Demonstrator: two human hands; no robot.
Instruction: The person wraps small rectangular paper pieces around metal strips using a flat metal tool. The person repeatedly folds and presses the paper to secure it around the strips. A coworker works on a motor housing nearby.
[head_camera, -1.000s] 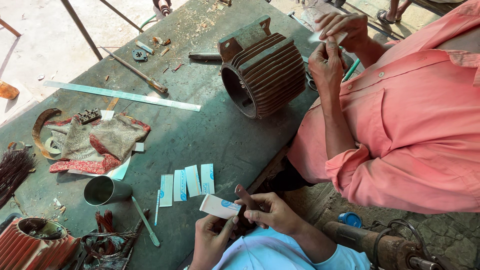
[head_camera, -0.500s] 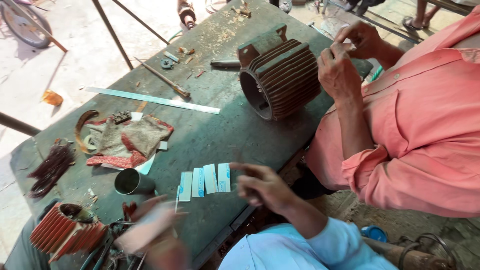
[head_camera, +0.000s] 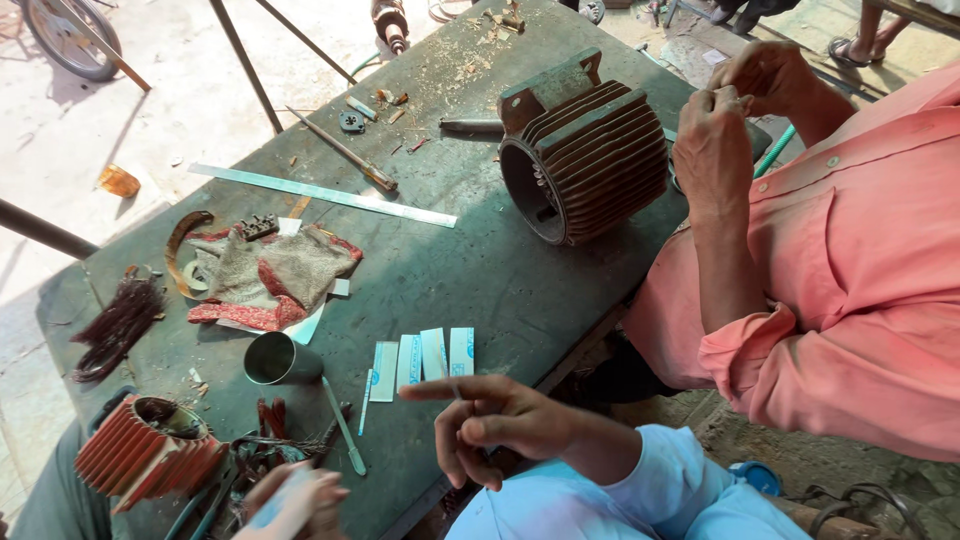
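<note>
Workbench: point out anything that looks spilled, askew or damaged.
Wood shavings and chips are scattered across the far end of the green workbench. The metal cup lies tipped on its side. The red-edged rag is crumpled and frayed. The four white paper slips lie in a neat row.

My left hand (head_camera: 295, 500) at seven o'clock is motion-blurred and cut by the bottom edge; the pale strip in it is too smeared to identify. My right hand (head_camera: 490, 420) hides part of a thin stick. The co-worker's fingers at one o'clock conceal whatever they pinch.
</note>
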